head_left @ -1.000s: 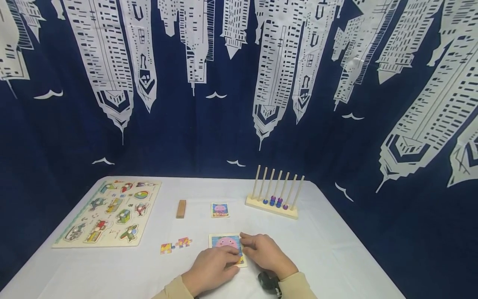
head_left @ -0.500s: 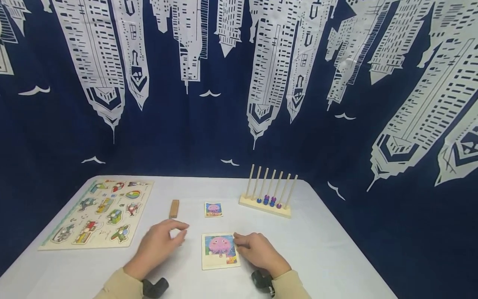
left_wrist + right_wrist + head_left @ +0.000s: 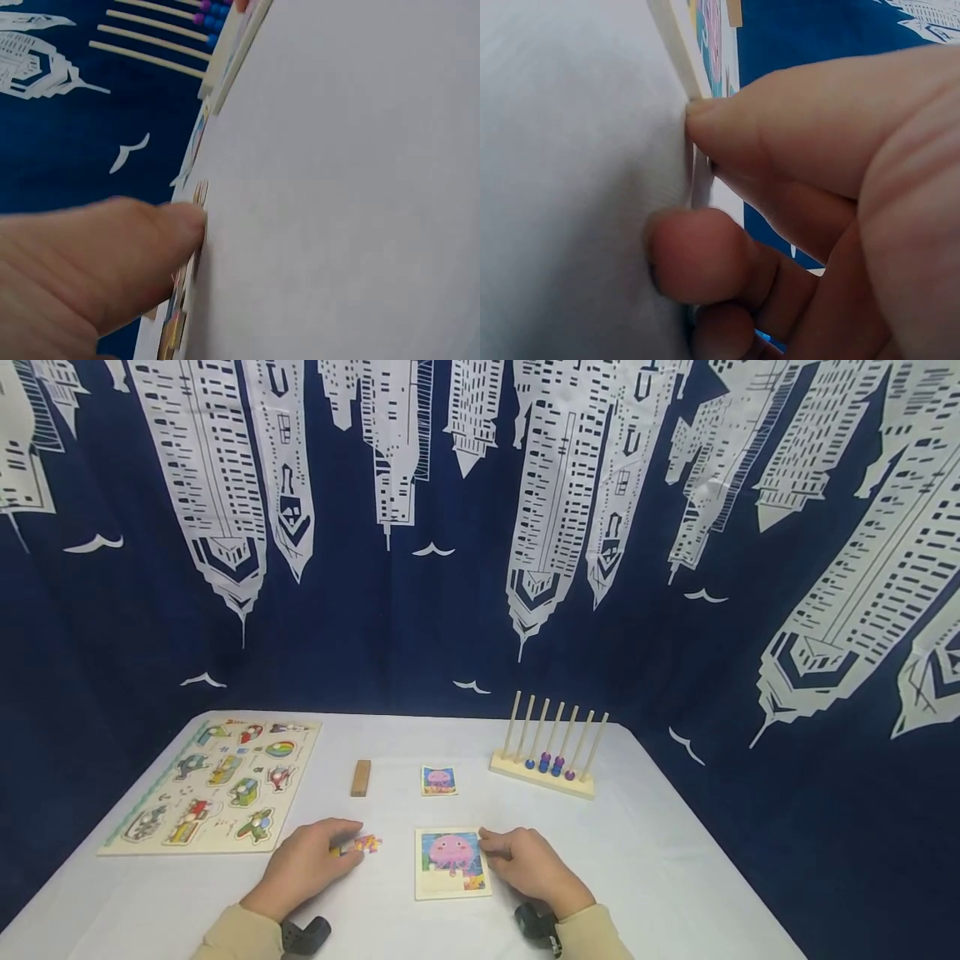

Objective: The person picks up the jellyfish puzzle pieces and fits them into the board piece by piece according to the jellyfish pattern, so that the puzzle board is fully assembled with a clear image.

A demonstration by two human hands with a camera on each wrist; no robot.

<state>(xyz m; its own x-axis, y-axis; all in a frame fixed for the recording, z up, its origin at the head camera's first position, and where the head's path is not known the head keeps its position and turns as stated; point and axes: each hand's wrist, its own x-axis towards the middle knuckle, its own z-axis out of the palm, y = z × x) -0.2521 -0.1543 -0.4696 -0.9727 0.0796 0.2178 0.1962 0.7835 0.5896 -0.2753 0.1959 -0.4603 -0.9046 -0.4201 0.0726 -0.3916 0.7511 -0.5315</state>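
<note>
A square jigsaw board (image 3: 442, 885) lies in the middle of the table, with a pink jellyfish picture and a bare patch at its lower left. My right hand (image 3: 528, 864) holds the board's right edge; in the right wrist view the thumb (image 3: 727, 124) is against that edge and the other fingers are curled. To the left, my left hand (image 3: 307, 864) is around two loose jigsaw pieces (image 3: 368, 843), thumb and forefinger apart. In the left wrist view the thumb (image 3: 161, 236) reaches the pieces; the other fingers are mostly hidden.
Behind the board lie a small jellyfish card (image 3: 438, 781) and a wooden block (image 3: 361, 778). A large vehicle peg puzzle (image 3: 210, 789) covers the left side. At the back right stands a peg rack (image 3: 542, 775) with blue and purple beads. A patterned curtain (image 3: 390, 635) hangs behind the table.
My left hand has left the board and moved left to the loose jigsaw pieces, uncovering the picture. My right hand has stayed at the board's right edge.
</note>
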